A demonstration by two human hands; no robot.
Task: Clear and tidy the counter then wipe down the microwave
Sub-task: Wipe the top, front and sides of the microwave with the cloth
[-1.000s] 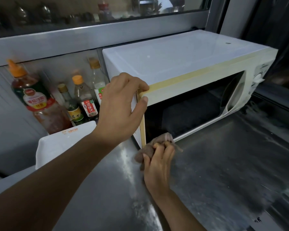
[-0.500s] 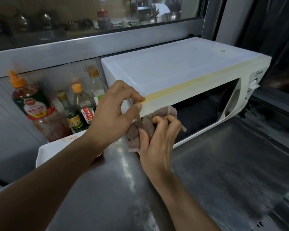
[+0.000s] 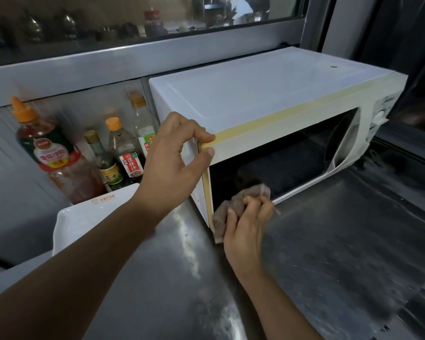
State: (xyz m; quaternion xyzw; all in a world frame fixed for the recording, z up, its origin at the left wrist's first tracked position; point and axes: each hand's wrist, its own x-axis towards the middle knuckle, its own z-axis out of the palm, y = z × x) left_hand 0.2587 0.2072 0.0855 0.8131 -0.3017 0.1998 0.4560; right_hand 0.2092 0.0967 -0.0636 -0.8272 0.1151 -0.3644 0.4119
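Observation:
A white microwave with a dark door window stands on the steel counter. My left hand grips its top left front corner, fingers on top and thumb on the front edge. My right hand holds a crumpled brown cloth and presses it against the lower left corner of the door.
Several sauce bottles stand against the wall to the left of the microwave, the largest one with an orange cap. A white rectangular dish sits in front of them. A window ledge runs behind.
My right hand has moved the cloth from the upper left of the door down to its lower left corner. My left hand stays on the top corner.

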